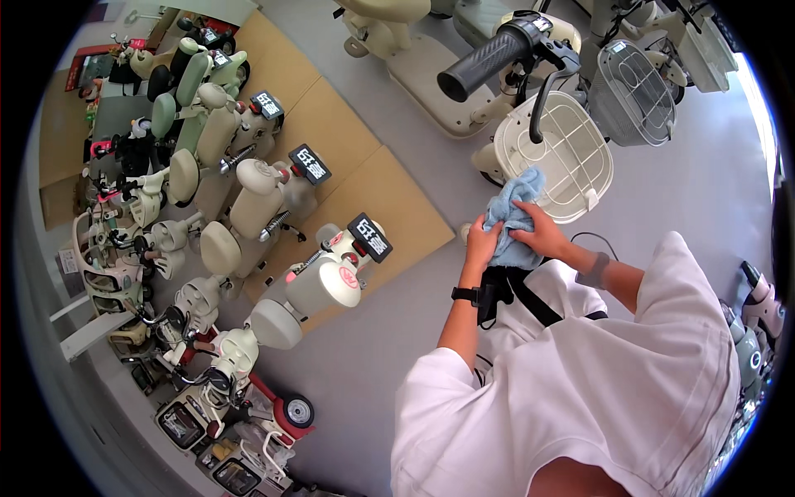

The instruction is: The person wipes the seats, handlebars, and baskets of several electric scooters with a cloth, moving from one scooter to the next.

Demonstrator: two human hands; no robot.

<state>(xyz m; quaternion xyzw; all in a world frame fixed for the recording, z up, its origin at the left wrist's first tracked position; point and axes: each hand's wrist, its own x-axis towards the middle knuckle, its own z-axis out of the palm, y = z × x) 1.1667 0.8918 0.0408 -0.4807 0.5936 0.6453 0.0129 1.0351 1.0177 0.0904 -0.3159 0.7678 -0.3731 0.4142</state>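
1. The left hand [483, 242] and right hand [542, 232] are close together, both gripping a bunched blue cloth [515, 211].
2. The cloth is in front of the person, against or just over the near rim of a cream basket [515, 147]; contact is unclear.
3. White wires cross the basket's opening, and a dark brake lever [546, 103] overhangs its far-left edge, below a black handlebar grip [480, 70].
4. A grey mesh basket [633, 95] stands just beyond, to the right.
5. Left of the hands, cardboard [397, 207] covers part of the grey floor [373, 348]; its right corner points toward the left hand.
6. Scooters [319, 286] line the cardboard's left edge.
7. Three scooters carry black plates [369, 238] with white characters; the nearest also bears a round reddish mark.
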